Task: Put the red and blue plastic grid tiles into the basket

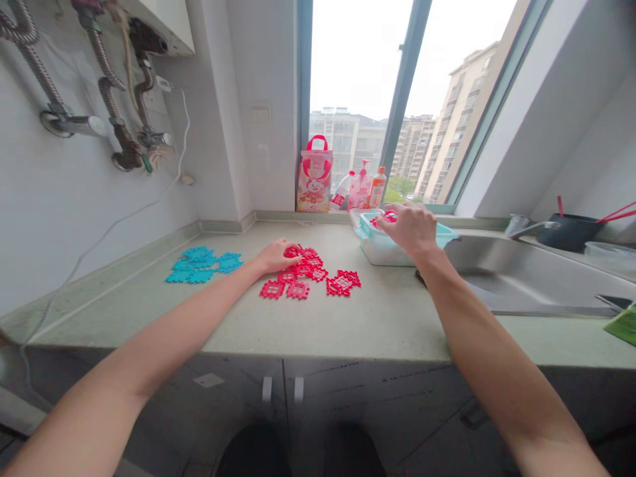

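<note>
A loose pile of red lattice plastic pieces (pixel 303 273) lies on the bench (pixel 397 321), directly under my left grip (pixel 277 257), which is narrow, its fingertips on the pile's upper left edge; I cannot tell whether it holds anything. The pile spreads rightward from that hand. My right grip (pixel 405 228), the nearer to the clear plastic box (pixel 380 248) with its teal rim, pinches a red piece (pixel 385 217) over the box. Blue lattice pieces (pixel 201 266) lie further left.
</note>
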`<state>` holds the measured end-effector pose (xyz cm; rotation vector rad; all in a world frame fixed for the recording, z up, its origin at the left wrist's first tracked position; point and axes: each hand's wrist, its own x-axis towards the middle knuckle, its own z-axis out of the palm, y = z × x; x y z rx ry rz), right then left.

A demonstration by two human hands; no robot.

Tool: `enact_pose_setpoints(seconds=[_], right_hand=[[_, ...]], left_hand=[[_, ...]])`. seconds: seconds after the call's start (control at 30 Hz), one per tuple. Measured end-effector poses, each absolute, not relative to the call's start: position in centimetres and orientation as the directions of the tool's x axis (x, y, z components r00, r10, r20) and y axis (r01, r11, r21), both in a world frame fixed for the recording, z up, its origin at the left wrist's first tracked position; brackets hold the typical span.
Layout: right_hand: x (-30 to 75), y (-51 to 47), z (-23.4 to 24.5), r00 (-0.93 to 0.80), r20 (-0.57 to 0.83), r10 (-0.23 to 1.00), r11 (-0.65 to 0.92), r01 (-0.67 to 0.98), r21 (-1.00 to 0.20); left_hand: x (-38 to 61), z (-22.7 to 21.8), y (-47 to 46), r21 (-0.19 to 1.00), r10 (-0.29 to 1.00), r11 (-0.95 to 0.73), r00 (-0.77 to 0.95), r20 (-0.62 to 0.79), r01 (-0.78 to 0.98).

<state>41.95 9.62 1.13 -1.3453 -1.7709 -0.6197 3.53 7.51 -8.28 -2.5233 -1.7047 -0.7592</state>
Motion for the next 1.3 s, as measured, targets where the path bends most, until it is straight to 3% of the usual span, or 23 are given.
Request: enact_pose_setpoints(seconds=[0.1,0.2,0.3,0.43,0.57,0.67,1.07,1.3], right_hand=[[40.3,9.2,0.8,-0.206,0.881,0.426,0.478,0.878,-0.026],[36.9,8.5,-0.8,-0.343,0.882,0.322,0.732,0.682,-0.002],[33.2,8.2,-4.0,-0.443,0.803,0.398,0.860,0.485,-0.158],[30.2,8.5,-7.6,-0.641,0.528,0.557,0.829,0.467,-0.308],[30.1,8.8,-7.8,-0.802,0.333,0.496,0.856,0.388,-0.340],[30.9,8.9,-7.3,-0.803,0.352,0.482,0.867,0.376,-0.328],[32.0,8.8,-6.6,-0.619,0.341,0.708,0.707,0.623,-0.336],[32.0,9.1,-6.8,-0.608,0.506,0.611,0.790,0.511,-0.339]], left_hand=[[4.0,-7.9,7.0,0.284,0.888,-0.404,0.298,0.350,0.870],[4.4,-7.3,6.5,0.341,0.874,-0.477,0.395,0.283,0.810],[4.3,-7.2,6.7,0.385,0.847,-0.531,0.458,0.271,0.755],[3.5,-7.6,7.8,0.347,0.894,-0.447,0.397,0.210,0.824],[3.7,-7.5,7.9,0.282,0.901,-0.433,0.421,0.106,0.856],[4.2,-7.0,7.4,0.219,0.883,-0.469,0.451,0.129,0.855],[2.7,-6.5,7.4,0.096,0.853,-0.494,0.460,0.248,0.864],[2.8,-6.1,6.9,0.075,0.846,-0.492,0.455,0.279,0.867]])
